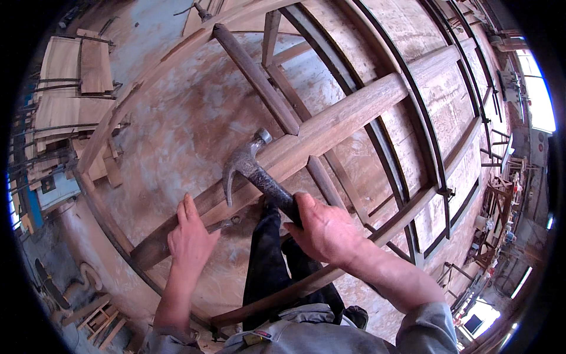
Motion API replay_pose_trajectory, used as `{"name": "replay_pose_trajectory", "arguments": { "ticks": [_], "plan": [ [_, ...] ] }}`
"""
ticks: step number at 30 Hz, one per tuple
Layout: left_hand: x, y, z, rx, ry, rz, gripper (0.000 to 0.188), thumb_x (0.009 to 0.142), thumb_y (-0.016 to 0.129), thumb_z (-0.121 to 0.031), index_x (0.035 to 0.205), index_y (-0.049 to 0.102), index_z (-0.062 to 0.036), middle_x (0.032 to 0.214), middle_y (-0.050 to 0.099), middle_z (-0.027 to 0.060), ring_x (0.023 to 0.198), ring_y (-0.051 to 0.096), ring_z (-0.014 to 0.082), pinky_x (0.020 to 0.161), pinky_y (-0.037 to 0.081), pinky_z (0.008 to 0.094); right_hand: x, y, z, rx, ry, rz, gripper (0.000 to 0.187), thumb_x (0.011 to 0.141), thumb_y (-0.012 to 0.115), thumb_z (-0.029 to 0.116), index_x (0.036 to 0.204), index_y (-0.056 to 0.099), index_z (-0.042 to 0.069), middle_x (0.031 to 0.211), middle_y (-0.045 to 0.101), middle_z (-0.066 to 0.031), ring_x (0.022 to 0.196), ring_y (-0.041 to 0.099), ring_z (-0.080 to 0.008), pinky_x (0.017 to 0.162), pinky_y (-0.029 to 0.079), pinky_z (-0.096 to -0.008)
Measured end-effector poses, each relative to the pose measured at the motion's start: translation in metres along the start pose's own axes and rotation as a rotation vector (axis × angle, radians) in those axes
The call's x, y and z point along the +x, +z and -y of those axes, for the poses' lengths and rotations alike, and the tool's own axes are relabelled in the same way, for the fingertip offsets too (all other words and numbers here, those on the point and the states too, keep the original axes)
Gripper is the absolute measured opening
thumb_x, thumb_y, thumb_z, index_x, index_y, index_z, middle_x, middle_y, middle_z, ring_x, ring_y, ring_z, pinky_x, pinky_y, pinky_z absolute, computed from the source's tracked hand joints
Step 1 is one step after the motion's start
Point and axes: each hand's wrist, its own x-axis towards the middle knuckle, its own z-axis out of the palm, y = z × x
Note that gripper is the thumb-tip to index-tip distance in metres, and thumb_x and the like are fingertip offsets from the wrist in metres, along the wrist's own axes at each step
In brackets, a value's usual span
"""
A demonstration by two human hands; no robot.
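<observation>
My right hand (327, 230) is wrapped around the dark handle of a claw hammer (250, 162). The hammer's worn metal head overlaps a thick wooden beam (342, 121) in this view; whether it touches the wood I cannot tell. The beam runs diagonally through a wooden frame, with shorter crosspieces (256, 79) meeting it. On the beam's near left end lies my left hand (191, 239), its first fingers stretched out along the wood. Beside that thumb shows a small metal piece with a rounded end (227, 223), partly hidden and of unclear kind.
Long dark metal bar clamps (413, 112) cross the frame and panels on the right. A curved wooden rail (295, 292) passes close before my body. Stacked, clamped boards (59, 112) stand at the far left. A pale hose (88, 277) and small wooden racks (103, 321) lie lower left.
</observation>
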Motion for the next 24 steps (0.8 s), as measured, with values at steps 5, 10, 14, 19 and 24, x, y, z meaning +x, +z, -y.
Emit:
{"name": "replay_pose_trajectory", "arguments": {
  "ticks": [5, 10, 14, 19, 24],
  "plan": [
    [-0.007, 0.003, 0.012, 0.007, 0.027, -0.014, 0.097, 0.066, 0.083, -0.028, 0.14, 0.028, -0.0018, 0.136, 0.041, 0.0184, 0.094, 0.065, 0.0348, 0.075, 0.055, 0.0425, 0.012, -0.002, 0.004, 0.028, 0.1, -0.027, 0.035, 0.085, 0.063, 0.022, 0.106, 0.043, 0.003, 0.081, 0.061, -0.0263, 0.08, 0.062, -0.0444, 0.068, 0.05, -0.0512],
    [-0.002, 0.001, 0.011, -0.001, 0.075, -0.049, 0.097, 0.063, 0.085, -0.028, 0.139, 0.03, -0.002, 0.133, 0.043, 0.0171, 0.091, 0.066, 0.0337, 0.072, 0.056, 0.0403, 0.008, 0.009, 0.012, 0.012, 0.093, 0.01, 0.036, 0.085, 0.062, 0.021, 0.108, 0.042, 0.002, 0.082, 0.061, -0.0254, 0.08, 0.062, -0.0446, 0.069, 0.05, -0.0509],
    [-0.007, 0.005, 0.016, 0.037, 0.035, -0.021, 0.097, 0.063, 0.084, -0.033, 0.138, 0.031, -0.0019, 0.132, 0.043, 0.017, 0.086, 0.068, 0.0311, 0.069, 0.057, 0.0373, 0.014, -0.003, 0.011, 0.015, 0.105, -0.023, 0.039, 0.088, 0.06, 0.024, 0.112, 0.04, 0.001, 0.083, 0.062, -0.0263, 0.079, 0.061, -0.0456, 0.067, 0.05, -0.0522],
    [-0.005, -0.001, 0.016, 0.045, 0.082, -0.018, 0.098, 0.063, 0.083, -0.039, 0.138, 0.031, -0.0014, 0.129, 0.045, 0.0171, 0.08, 0.069, 0.0264, 0.065, 0.057, 0.0337, 0.032, -0.011, 0.031, 0.055, -0.026, -0.072, 0.049, 0.086, 0.063, 0.025, 0.121, 0.041, 0.0, 0.083, 0.062, -0.0273, 0.081, 0.061, -0.0466, 0.069, 0.05, -0.0511],
    [-0.004, -0.003, 0.018, -0.012, 0.08, -0.03, 0.095, 0.064, 0.083, -0.039, 0.136, 0.034, -0.001, 0.126, 0.047, 0.0159, 0.085, 0.068, 0.0273, 0.066, 0.058, 0.0343, 0.119, -0.038, 0.056, -0.037, -0.07, -0.194, 0.037, 0.086, 0.063, 0.028, 0.106, 0.046, 0.001, 0.081, 0.062, -0.0274, 0.082, 0.061, -0.0464, 0.069, 0.049, -0.0512]
  ]
}}
